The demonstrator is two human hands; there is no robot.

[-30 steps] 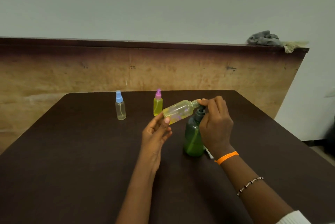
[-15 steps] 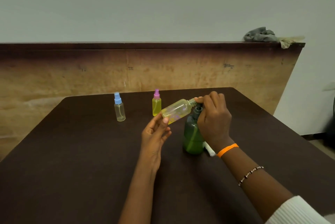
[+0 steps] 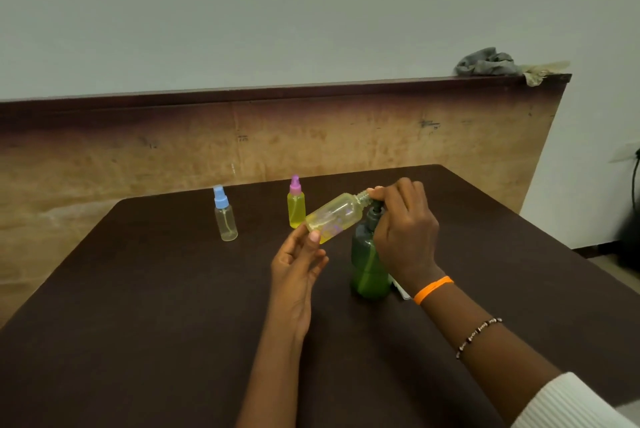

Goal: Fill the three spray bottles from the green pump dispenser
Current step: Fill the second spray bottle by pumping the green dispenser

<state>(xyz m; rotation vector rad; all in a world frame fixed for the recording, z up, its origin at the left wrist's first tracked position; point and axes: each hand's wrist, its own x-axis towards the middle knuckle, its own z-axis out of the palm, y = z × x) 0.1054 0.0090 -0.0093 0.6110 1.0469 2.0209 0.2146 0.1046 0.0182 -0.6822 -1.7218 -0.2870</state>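
Left hand (image 3: 298,263) grips uncapped clear yellowish spray bottle (image 3: 334,216), tilted so neck meets spout; right hand (image 3: 403,230) curled over green plastic pump dispenser (image 3: 369,263), pressing.

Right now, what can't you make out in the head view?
- Pump head of the green pump dispenser: hidden under the right hand.
- White object behind the dispenser: mostly hidden, unidentifiable.
- Uncapped bottle, held tilted by the left hand: whether liquid is entering can't be seen.
- Right sleeve: cut off by the frame edge.
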